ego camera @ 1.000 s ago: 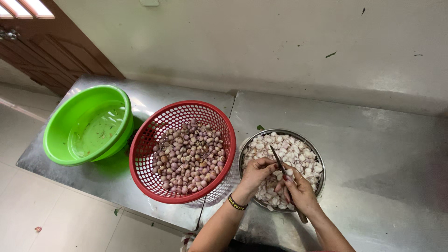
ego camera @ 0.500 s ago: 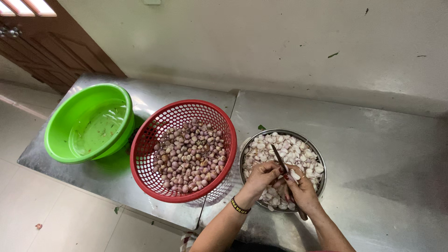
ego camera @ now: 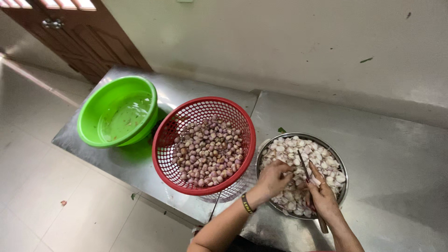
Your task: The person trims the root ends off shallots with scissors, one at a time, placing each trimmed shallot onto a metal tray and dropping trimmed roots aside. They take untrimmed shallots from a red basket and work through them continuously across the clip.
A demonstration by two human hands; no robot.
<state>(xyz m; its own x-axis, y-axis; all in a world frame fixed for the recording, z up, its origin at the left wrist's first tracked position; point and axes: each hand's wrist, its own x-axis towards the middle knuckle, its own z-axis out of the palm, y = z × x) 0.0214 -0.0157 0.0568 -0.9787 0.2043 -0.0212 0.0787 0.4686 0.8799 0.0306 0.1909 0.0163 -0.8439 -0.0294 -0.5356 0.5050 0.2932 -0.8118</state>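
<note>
Small pale bulb (ego camera: 295,176): pinched between the fingertips of the left hand (ego camera: 273,178), held just above the heaped contents of the steel bowl (ego camera: 346,179). The left hand is closed around it; a dark band sits on that wrist.

Knife (ego camera: 304,169): gripped in the right hand (ego camera: 322,198), fingers wrapped around the handle, whose end projects below the palm past the bowl rim. The thin blade points up and away from the person, its tip over the bowl, lying close beside the bulb; whether blade and bulb touch cannot be told.

Steel bowl: round, filled with peeled whitish-pink pieces (ego camera: 322,161), standing on the desk (ego camera: 392,154) at the person's front edge.

Red basket (ego camera: 170,135): perforated plastic, just left of the bowl, rims touching or nearly so, holding unpeeled purplish-brown bulbs (ego camera: 205,151).

Green basin (ego camera: 93,112): left of the basket, near the desk's far-left corner, holding shallow liquid.

1 small green scrap (ego camera: 281,130) lies on the desk behind the bowl.

Beyond: plain wall, wooden door (ego camera: 88,42) upper left, tiled floor (ego camera: 42,186).
</note>
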